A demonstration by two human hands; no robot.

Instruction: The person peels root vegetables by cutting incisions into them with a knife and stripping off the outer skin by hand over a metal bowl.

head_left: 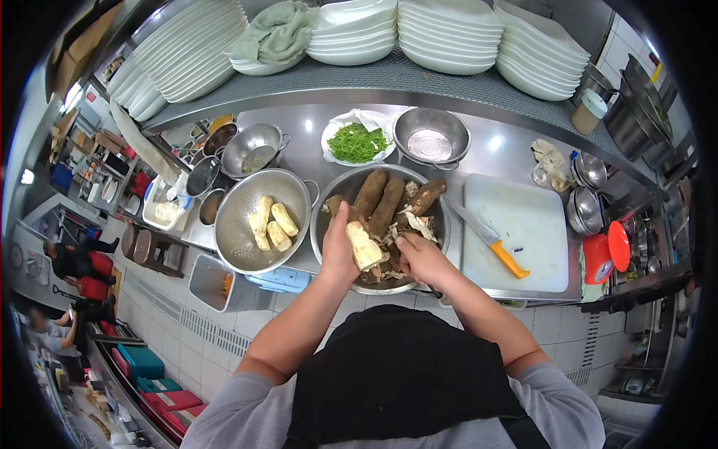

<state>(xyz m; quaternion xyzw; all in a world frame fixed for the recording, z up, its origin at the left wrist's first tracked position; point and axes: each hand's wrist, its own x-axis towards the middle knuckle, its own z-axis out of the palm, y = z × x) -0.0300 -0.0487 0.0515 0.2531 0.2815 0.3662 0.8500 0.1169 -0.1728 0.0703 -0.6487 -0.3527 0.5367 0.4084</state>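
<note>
My left hand [340, 251] is wrapped round a pale, mostly peeled root vegetable [363, 247], held tilted over a wide steel bowl [319, 224]. Close to its right side is my right hand [422, 258], fingers curled; whatever they grip is hidden. Long brown unpeeled roots [385, 206] lie in the bowl among strips of peel [420, 224]. Left of the bowl, a steel colander [239, 217] holds several peeled cream-coloured pieces [282, 218].
Right of the bowl lies a white cutting board [516, 247] with a yellow-handled knife [493, 243] on it. Behind are a plate of cut greens [357, 142] and a steel pot [431, 138]. Stacked white plates [449, 37] fill the overhead shelf [321, 96]. A red scale [597, 258] stands far right.
</note>
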